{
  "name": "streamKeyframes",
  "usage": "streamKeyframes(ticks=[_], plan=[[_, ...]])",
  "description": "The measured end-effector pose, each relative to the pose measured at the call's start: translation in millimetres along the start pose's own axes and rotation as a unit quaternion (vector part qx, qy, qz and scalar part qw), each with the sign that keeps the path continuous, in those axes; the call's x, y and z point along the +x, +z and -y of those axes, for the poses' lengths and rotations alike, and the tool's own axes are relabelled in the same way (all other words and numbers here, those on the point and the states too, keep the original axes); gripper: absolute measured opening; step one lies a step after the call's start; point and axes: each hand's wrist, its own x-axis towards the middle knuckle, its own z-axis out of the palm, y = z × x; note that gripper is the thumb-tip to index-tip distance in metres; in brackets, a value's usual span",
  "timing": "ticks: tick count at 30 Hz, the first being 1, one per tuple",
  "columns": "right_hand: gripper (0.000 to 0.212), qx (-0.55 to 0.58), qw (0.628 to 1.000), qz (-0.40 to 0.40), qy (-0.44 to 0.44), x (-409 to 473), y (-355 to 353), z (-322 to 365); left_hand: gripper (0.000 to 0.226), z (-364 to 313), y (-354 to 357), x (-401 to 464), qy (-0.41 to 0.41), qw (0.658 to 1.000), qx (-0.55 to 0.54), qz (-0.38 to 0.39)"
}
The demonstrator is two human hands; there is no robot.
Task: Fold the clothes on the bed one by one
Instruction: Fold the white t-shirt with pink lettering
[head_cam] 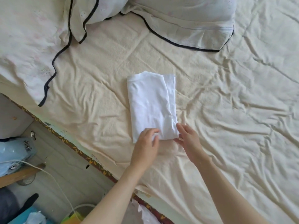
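Head view, garment: a white folded garment [151,105] is lying as a tall rectangle at the centre of the frame, on the cream bed sheet [226,126]; one folded layer is overlapping along its right side, and a ribbed edge is showing at its upper left corner.

Head view, left hand: the left hand [146,146] is reaching in from the lower middle of the frame and is sitting over the garment's lower left corner, fingers loosely bent and slightly blurred; whether it is pinching the cloth I cannot tell.

Head view, right hand: the right hand [188,139] is lying at the garment's lower right corner, fingers fairly straight and spread a little, fingertips touching the cloth edge, thumb under or beside the bottom hem.

Head view, bedding: two pale pillows with dark piping are lying across the top of the frame, one pillow [40,50] at upper left, the other pillow [186,21] at upper centre, both well apart from the garment.

Head view, floor: at lower left, beside the bed's patterned edge [77,149], a white cable [53,177] is trailing over the floor near a blue bag [14,152].
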Motion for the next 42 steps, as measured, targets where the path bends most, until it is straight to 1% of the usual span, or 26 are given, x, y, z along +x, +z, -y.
streamKeyframes(ticks=[3, 5, 6, 8, 12, 14, 16, 17, 19, 21, 23, 26, 27, 28, 29, 30, 32, 33, 37, 38, 40, 42], plan=[[0.028, -0.095, 0.994, -0.047, -0.006, 11, 9, 3, 0.026, 25, -21, -5, -0.101, 0.992, 0.009, -0.072], [0.022, -0.166, 0.983, -0.073, -0.025, 16, 10, 4, 0.028, 36, -29, -2, -0.165, 0.982, -0.004, -0.092], [0.016, -0.192, 0.977, -0.084, -0.034, 16, 10, 5, 0.030, 41, -31, 1, -0.194, 0.977, -0.020, -0.089], [0.009, -0.205, 0.973, -0.101, -0.038, 18, 6, 4, 0.034, 44, -32, 10, -0.233, 0.969, -0.052, -0.068], [0.010, -0.221, 0.968, -0.116, -0.040, 17, 0, -2, 0.033, 42, -24, 24, -0.266, 0.957, -0.106, -0.045], [0.015, -0.195, 0.975, -0.103, -0.040, 16, -1, -2, 0.024, 45, -21, 28, -0.286, 0.950, -0.114, -0.039], [0.027, -0.167, 0.982, -0.083, -0.020, 16, -2, 0, 0.014, 52, -19, 28, -0.300, 0.947, -0.112, -0.030], [0.033, -0.162, 0.984, -0.074, -0.010, 18, -3, 1, 0.014, 54, -19, 27, -0.302, 0.946, -0.117, -0.031], [0.035, -0.180, 0.982, -0.062, -0.002, 20, -3, 2, 0.022, 56, -22, 22, -0.298, 0.945, -0.133, -0.033], [0.032, -0.208, 0.976, -0.058, -0.006, 16, 2, 0, 0.030, 56, -30, 16, -0.297, 0.942, -0.151, -0.038], [0.025, -0.204, 0.978, -0.043, 0.005, 3, 10, -6, 0.030, 57, -45, 9, -0.305, 0.934, -0.175, -0.064], [0.012, -0.153, 0.985, 0.041, 0.074, -27, 26, -22, 0.012, 62, -79, 4, -0.315, 0.921, -0.202, -0.109], [0.010, -0.150, 0.981, 0.075, 0.096, -35, 31, -26, 0.008, 63, -93, 6, -0.308, 0.924, -0.194, -0.120], [0.007, -0.160, 0.977, 0.101, 0.103, -39, 34, -30, 0.008, 66, -106, 11, -0.300, 0.927, -0.182, -0.130], [0.005, -0.172, 0.974, 0.110, 0.097, -40, 37, -31, 0.013, 68, -118, 18, -0.292, 0.931, -0.169, -0.143], [0.005, -0.186, 0.974, 0.102, 0.081, -36, 38, -28, 0.020, 70, -129, 27, -0.285, 0.933, -0.152, -0.158], [0.006, -0.221, 0.973, 0.065, 0.023, -25, 39, -17, 0.031, 68, -147, 47, -0.267, 0.936, -0.121, -0.194], [0.008, -0.243, 0.969, 0.048, -0.015, -18, 39, -8, 0.031, 65, -153, 57, -0.255, 0.937, -0.113, -0.212], [0.021, -0.307, 0.939, -0.007, -0.155, 11, 44, 41, 0.011, 57, -166, 80, -0.212, 0.936, -0.102, -0.263], [0.025, -0.315, 0.930, -0.024, -0.186, 19, 48, 52, 0.011, 60, -165, 81, -0.211, 0.936, -0.101, -0.265], [0.033, -0.332, 0.915, -0.045, -0.224, 34, 59, 71, 0.019, 71, -158, 77, -0.229, 0.929, -0.126, -0.261], [0.040, -0.336, 0.917, -0.034, -0.210, 52, 71, 79, 0.027, 83, -145, 66, -0.263, 0.913, -0.178, -0.255]])
